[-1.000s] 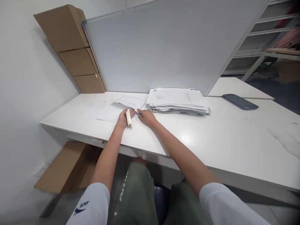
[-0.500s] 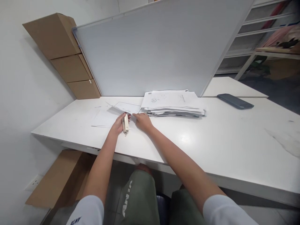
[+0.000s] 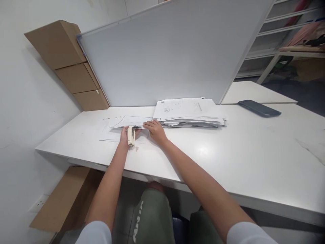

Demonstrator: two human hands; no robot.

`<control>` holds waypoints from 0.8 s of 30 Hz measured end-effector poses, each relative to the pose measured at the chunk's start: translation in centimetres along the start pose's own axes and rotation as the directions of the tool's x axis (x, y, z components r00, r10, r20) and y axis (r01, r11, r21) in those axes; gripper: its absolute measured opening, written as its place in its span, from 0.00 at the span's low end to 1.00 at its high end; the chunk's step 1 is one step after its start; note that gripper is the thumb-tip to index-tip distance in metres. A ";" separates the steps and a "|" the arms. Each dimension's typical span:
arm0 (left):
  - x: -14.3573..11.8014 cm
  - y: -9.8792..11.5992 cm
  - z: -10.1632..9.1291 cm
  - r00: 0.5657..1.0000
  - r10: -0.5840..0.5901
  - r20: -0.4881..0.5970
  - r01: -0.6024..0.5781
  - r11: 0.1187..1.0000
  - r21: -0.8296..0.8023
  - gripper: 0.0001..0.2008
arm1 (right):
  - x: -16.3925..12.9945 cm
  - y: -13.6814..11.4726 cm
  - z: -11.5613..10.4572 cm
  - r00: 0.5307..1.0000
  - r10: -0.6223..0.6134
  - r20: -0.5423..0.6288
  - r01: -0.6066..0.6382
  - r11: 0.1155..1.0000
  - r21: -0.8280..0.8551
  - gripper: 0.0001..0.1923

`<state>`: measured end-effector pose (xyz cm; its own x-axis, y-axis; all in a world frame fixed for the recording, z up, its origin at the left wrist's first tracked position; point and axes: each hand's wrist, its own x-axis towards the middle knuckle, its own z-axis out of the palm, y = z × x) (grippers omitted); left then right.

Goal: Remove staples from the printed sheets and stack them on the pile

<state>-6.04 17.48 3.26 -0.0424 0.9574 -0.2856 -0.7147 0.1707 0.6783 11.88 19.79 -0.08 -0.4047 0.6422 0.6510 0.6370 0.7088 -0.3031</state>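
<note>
Cream stapler [image 3: 131,136] is gripped in the left hand [image 3: 126,136], nose at the near edge of a thin set of sheets [image 3: 132,122] lying on the white worktop [image 3: 228,145]. Right hand [image 3: 156,130] lies flat, fingers spread, pinning that set just left of the tall paper stack [image 3: 189,112]. Judging by that stack, most paper is still unprocessed; only a few loose pages [image 3: 108,130] sit to the left. Versus 0.5 s ago: stapler has shifted slightly left and tipped more upright, the lifted sheet now lies flatter, and the right hand stays put.
</note>
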 end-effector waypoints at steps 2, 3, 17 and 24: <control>0.1 0.1 -0.1 1.000 0.004 -0.007 -0.004 1.000 -0.020 0.23 | 0.0 0.0 0.0 1.000 0.000 0.001 0.000 0.999 -0.032 0.28; 0.1 0.1 -0.1 1.000 0.002 -0.011 -0.003 1.000 -0.024 0.23 | 0.0 0.0 0.0 1.000 -0.005 0.010 0.005 0.999 -0.047 0.27; -0.4 -0.1 0.1 0.998 -0.059 -0.030 0.058 0.998 -0.028 0.24 | 0.0 0.7 0.5 0.981 -0.193 -0.003 0.193 0.980 -0.039 0.21; 1.0 0.0 -0.9 0.981 0.144 -0.127 -0.155 0.985 -0.078 0.13 | -0.2 1.3 0.6 0.964 -0.212 -0.160 0.214 0.977 -0.002 0.22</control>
<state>-6.66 18.21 2.35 -0.2332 0.9347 -0.2682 -0.7516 0.0018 0.6596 12.45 20.74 -1.03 -0.4200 0.4225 0.8032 0.5367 0.8293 -0.1556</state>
